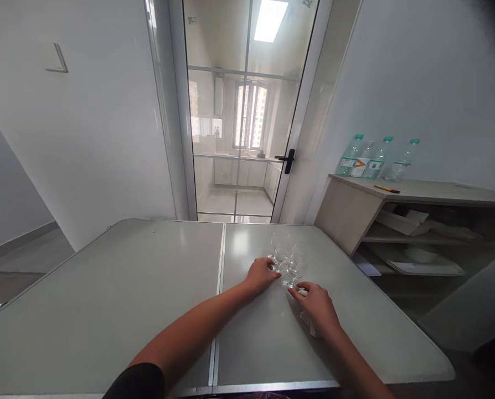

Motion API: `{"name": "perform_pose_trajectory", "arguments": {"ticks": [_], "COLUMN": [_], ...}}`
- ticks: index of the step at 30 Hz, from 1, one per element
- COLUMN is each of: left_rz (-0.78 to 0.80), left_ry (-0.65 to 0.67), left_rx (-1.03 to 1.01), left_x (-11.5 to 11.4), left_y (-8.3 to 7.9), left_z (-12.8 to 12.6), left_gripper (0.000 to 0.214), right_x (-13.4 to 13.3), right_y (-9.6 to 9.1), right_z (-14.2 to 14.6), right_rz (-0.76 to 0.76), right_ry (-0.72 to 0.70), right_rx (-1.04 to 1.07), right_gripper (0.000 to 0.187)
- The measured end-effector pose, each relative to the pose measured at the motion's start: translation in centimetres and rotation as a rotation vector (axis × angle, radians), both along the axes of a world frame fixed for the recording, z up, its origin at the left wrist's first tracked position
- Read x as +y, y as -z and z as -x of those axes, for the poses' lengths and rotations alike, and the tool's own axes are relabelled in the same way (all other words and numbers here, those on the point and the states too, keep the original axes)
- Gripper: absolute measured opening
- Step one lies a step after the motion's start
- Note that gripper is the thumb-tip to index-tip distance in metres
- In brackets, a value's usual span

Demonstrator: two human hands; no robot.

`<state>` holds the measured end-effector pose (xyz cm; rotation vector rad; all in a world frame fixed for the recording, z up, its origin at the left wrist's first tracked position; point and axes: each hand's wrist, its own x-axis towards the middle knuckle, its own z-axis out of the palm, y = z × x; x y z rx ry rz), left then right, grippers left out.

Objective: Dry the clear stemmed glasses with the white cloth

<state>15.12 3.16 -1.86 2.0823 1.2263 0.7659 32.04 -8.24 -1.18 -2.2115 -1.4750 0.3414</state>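
A tight cluster of clear stemmed glasses point(289, 260) stands on the right half of the grey table. Their outlines are faint and overlap. My left hand point(261, 275) reaches in from the left, its thumb and fingers closed around the low part of a glass at the cluster's near left. My right hand point(319, 307) is closed on a crumpled white tissue point(308, 322), which shows between the fingers and hangs below the palm. The fingertips of that hand touch the foot of the nearest glass point(288, 284).
A metal strip point(216, 332) divides the grey table point(148, 288). To the right, a low shelf unit point(355, 205) carries several plastic bottles point(378, 160) and a yellow-and-red pen-like object point(386, 189). Beyond the table's far edge is a glass door point(220, 188) with a black handle point(289, 160).
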Motion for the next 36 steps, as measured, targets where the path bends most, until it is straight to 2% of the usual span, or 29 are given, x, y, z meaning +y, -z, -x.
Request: {"name": "perform_pose_trajectory", "arguments": {"ticks": [3, 9, 12, 14, 16, 18, 20, 23, 25, 27, 30, 33, 36], "left_rz": [0.020, 0.018, -0.006, -0.036, -0.076, -0.115, -0.157, -0.210, -0.218, -0.210, -0.186, -0.192, -0.220], "left_ry": [-0.030, -0.061, -0.072, -0.077, -0.091, -0.128, -0.214, -0.414, -0.560, -0.668, -0.764, -0.780, -0.783], "left_rx": [0.017, 0.010, -0.013, -0.032, -0.048, -0.050, -0.040, 0.004, 0.047, 0.082, 0.114, 0.144, 0.179], "left_x": [-0.4, -0.7, -1.2, -1.9, -2.3, -1.9, -0.6, 2.2, 3.7, 4.3, 4.3, 4.3, 4.7], "left_y": [0.1, -0.3, -0.5, -0.8, -1.5, -2.6, -4.0, -6.0, -6.4, -6.0, -4.3, -2.7, -2.0], "left_z": [-1.4, -3.0, -2.6, -1.5, 0.7, 4.2, 8.9, 17.2, 22.3, 26.2, 29.3, 30.1, 30.4], "left_gripper": [0.032, 0.006, 0.008, 0.009, 0.011, 0.013, 0.014, 0.017, 0.019, 0.019, 0.018, 0.021, 0.025], "right_x": [0.8, 2.0, 2.2, 2.1, 2.1, 2.0, 2.0, 1.9, 2.1, 2.6, 3.8, 5.6, 7.8], "right_y": [0.2, 1.0, 1.3, 1.4, 1.7, 1.8, 1.8, 1.2, 0.4, -0.6, -2.0, -2.8, -3.0], "right_z": [0.0, -0.2, -0.2, -0.1, -0.1, 0.0, 0.3, 1.4, 2.8, 4.8, 8.8, 13.3, 18.0], "right_rz": [0.007, -0.002, -0.002, -0.016, -0.026, -0.030, -0.036, -0.068, -0.085, -0.096, -0.130, -0.138, -0.100], "right_ry": [-0.013, -0.041, -0.044, -0.046, -0.043, -0.038, -0.039, -0.063, -0.113, -0.210, -0.316, -0.406, -0.448], "right_rx": [-0.003, -0.033, -0.041, -0.050, -0.058, -0.053, -0.042, -0.033, -0.020, 0.017, 0.062, 0.075, 0.104], "right_gripper": [0.047, 0.042, 0.041, 0.041, 0.040, 0.040, 0.040, 0.035, 0.030, 0.029, 0.025, 0.024, 0.023]}}
